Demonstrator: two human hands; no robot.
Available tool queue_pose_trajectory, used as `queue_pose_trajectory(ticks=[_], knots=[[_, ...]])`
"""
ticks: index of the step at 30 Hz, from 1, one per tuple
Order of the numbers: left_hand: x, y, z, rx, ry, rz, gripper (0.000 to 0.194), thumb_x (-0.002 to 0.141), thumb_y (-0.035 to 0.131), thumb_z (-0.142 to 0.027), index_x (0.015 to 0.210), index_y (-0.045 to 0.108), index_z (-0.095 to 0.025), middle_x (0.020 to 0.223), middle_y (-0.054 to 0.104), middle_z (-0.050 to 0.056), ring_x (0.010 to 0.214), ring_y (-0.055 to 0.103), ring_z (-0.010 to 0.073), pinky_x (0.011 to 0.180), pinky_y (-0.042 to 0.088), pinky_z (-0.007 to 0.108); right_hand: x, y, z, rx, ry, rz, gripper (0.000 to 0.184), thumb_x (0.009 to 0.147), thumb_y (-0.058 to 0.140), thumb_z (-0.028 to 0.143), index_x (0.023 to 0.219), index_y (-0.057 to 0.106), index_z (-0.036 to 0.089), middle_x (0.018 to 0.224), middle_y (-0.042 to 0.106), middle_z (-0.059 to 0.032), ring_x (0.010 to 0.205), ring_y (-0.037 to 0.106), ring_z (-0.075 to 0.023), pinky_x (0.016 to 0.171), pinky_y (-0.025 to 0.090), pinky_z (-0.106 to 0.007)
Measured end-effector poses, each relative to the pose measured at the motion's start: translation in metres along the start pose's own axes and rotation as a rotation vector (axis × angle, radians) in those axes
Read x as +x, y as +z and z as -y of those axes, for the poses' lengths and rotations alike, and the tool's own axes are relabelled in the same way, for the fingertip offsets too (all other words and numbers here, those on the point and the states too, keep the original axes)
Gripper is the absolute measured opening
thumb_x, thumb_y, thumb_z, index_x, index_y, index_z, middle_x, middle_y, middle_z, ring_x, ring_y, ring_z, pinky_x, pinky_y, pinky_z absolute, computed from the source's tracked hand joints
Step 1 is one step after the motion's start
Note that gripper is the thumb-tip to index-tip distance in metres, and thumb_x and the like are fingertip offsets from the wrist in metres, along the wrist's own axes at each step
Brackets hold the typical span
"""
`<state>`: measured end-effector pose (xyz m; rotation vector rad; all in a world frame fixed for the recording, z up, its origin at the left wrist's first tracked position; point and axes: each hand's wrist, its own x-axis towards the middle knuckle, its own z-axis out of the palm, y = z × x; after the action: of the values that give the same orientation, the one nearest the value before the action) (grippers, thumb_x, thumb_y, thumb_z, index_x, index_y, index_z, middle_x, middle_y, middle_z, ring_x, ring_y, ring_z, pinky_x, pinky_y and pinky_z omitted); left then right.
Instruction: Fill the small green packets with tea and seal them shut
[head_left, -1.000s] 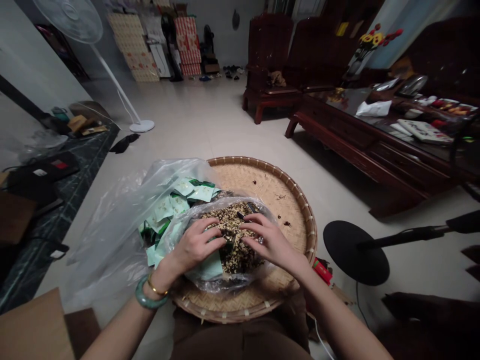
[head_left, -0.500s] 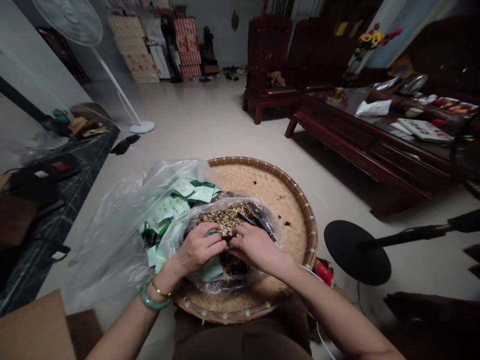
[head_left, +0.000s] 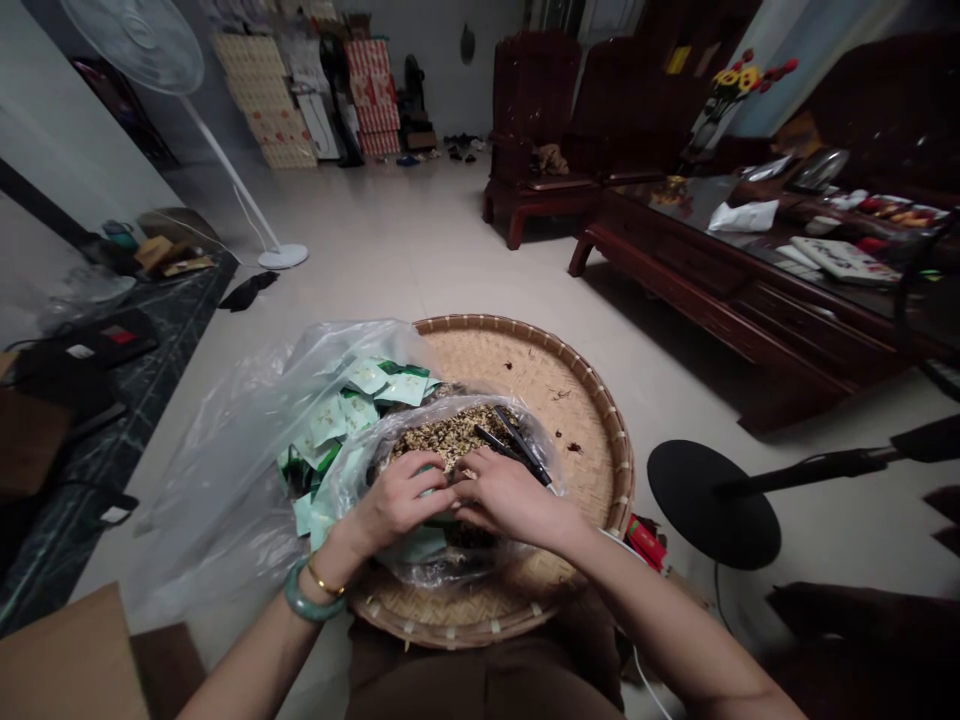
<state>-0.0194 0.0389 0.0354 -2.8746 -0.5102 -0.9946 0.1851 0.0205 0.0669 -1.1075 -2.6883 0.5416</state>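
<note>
My left hand [head_left: 403, 497], wearing a gold bangle and a green bangle, is closed on a pale green sachet [head_left: 424, 544]. My right hand [head_left: 504, 488] meets it from the other side, its fingers pinched together at the sachet's top edge. The fingers cover most of that edge. Both hands are over a clear plastic bag [head_left: 420, 575] of mixed dark and pale grain-like bits [head_left: 442, 432]. Two slim black sticks or tool arms [head_left: 523, 443] lie on the mix, just beyond my right hand. Several more green sachets [head_left: 328, 418] are heaped in a large clear bag [head_left: 225, 500] to the left.
The bags rest on a round woven bamboo tray [head_left: 600, 400], with a few dark crumbs on its right side. A black stand base [head_left: 712, 503] is to the right and a cardboard box [head_left: 71, 655] at lower left. Farther off are a white fan [head_left: 281, 256] and a dark wooden table [head_left: 675, 260].
My fingertips have drawn closer together, and the dark strip seen between them before is now covered. My right hand has shifted slightly left. The bags and tray stay put.
</note>
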Motion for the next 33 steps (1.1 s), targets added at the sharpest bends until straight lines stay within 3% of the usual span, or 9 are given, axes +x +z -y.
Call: queue_pose_trajectory(ticks=[3, 8, 11, 13, 16, 19, 23, 26, 33], knots=[[-0.005, 0.003, 0.002, -0.095, -0.057, -0.011, 0.004, 0.086, 0.059, -0.017, 0.086, 0.063, -0.016, 0.075, 0.063, 0.005, 0.089, 0.059, 0.0198, 0.074, 0.054, 0.032, -0.004, -0.004, -0.003, 0.072, 0.008, -0.081, 0.019, 0.088, 0.059, 0.030, 0.101, 0.068, 0.021, 0.100, 0.062, -0.0065, 0.092, 0.055, -0.0191, 0.078, 0.045, -0.030], [-0.007, 0.010, 0.002, -0.319, -0.203, -0.129, 0.006, 0.084, 0.062, -0.014, 0.089, 0.064, -0.017, 0.080, 0.062, 0.005, 0.079, 0.061, 0.0152, 0.071, 0.054, 0.028, -0.002, -0.001, -0.012, 0.129, -0.008, -0.069, 0.015, 0.089, 0.059, 0.025, 0.082, 0.070, 0.017, 0.086, 0.064, -0.0060, 0.083, 0.058, -0.0175, 0.072, 0.045, -0.027], [-0.006, 0.017, 0.000, -0.525, -0.551, -0.231, 0.028, 0.077, 0.070, -0.022, 0.104, 0.062, -0.019, 0.097, 0.063, 0.008, 0.082, 0.063, 0.0164, 0.066, 0.054, 0.027, 0.002, -0.001, -0.017, 0.242, -0.002, -0.104, 0.013, 0.087, 0.061, 0.021, 0.079, 0.068, 0.015, 0.082, 0.065, -0.0055, 0.080, 0.060, -0.0159, 0.070, 0.044, -0.025], [-0.003, 0.021, -0.001, -0.684, -0.816, -0.203, 0.042, 0.072, 0.073, -0.028, 0.111, 0.062, -0.017, 0.102, 0.065, 0.010, 0.080, 0.063, 0.0176, 0.061, 0.053, 0.025, 0.002, -0.004, -0.020, 0.315, 0.027, -0.133, 0.010, 0.085, 0.063, 0.017, 0.077, 0.068, 0.015, 0.080, 0.066, -0.0041, 0.076, 0.060, -0.0148, 0.067, 0.044, -0.024], [0.002, 0.024, -0.004, -0.835, -1.061, -0.060, 0.024, 0.072, 0.071, -0.033, 0.086, 0.072, -0.014, 0.075, 0.068, 0.004, 0.066, 0.059, 0.0155, 0.058, 0.048, 0.024, 0.002, -0.005, -0.022, 0.411, 0.060, -0.195, 0.006, 0.083, 0.063, 0.016, 0.078, 0.067, 0.017, 0.080, 0.066, -0.0024, 0.075, 0.061, -0.0139, 0.068, 0.045, -0.024], [0.008, 0.026, -0.008, -0.911, -1.207, -0.119, 0.024, 0.071, 0.070, -0.037, 0.066, 0.070, -0.013, 0.058, 0.061, 0.000, 0.056, 0.052, 0.0120, 0.055, 0.042, 0.022, 0.001, -0.001, -0.022, 0.508, 0.142, -0.336, 0.007, 0.082, 0.061, 0.017, 0.088, 0.065, 0.017, 0.085, 0.066, -0.0030, 0.076, 0.060, -0.0140, 0.066, 0.046, -0.024], [0.015, 0.028, -0.015, -0.973, -1.313, -0.277, 0.033, 0.064, 0.074, -0.040, 0.051, 0.060, -0.014, 0.048, 0.048, -0.005, 0.048, 0.039, 0.0075, 0.047, 0.031, 0.019, 0.003, 0.015, -0.022, 0.638, 0.319, -0.475, 0.028, 0.076, 0.066, 0.023, 0.102, 0.061, 0.016, 0.078, 0.063, -0.0011, 0.065, 0.057, -0.0122, 0.059, 0.045, -0.023], [0.018, 0.030, -0.020, -0.997, -1.335, -0.325, 0.036, 0.062, 0.077, -0.040, 0.047, 0.056, -0.014, 0.045, 0.044, -0.006, 0.047, 0.036, 0.0063, 0.045, 0.029, 0.018, 0.005, 0.027, -0.024, 0.758, 0.412, -0.473, 0.016, 0.073, 0.067, 0.028, 0.083, 0.066, 0.016, 0.067, 0.061, 0.0006, 0.059, 0.054, -0.0113, 0.055, 0.043, -0.022], [0.017, 0.033, -0.023, -1.119, -1.380, -0.377, 0.026, 0.063, 0.077, -0.038, 0.068, 0.070, -0.013, 0.058, 0.064, -0.001, 0.053, 0.052, 0.0102, 0.051, 0.041, 0.020, 0.008, 0.039, -0.029, 1.138, 0.525, -0.438, 0.025, 0.066, 0.072, 0.039, 0.070, 0.066, 0.015, 0.061, 0.062, 0.0013, 0.047, 0.051, -0.0094, 0.045, 0.043, -0.021]])
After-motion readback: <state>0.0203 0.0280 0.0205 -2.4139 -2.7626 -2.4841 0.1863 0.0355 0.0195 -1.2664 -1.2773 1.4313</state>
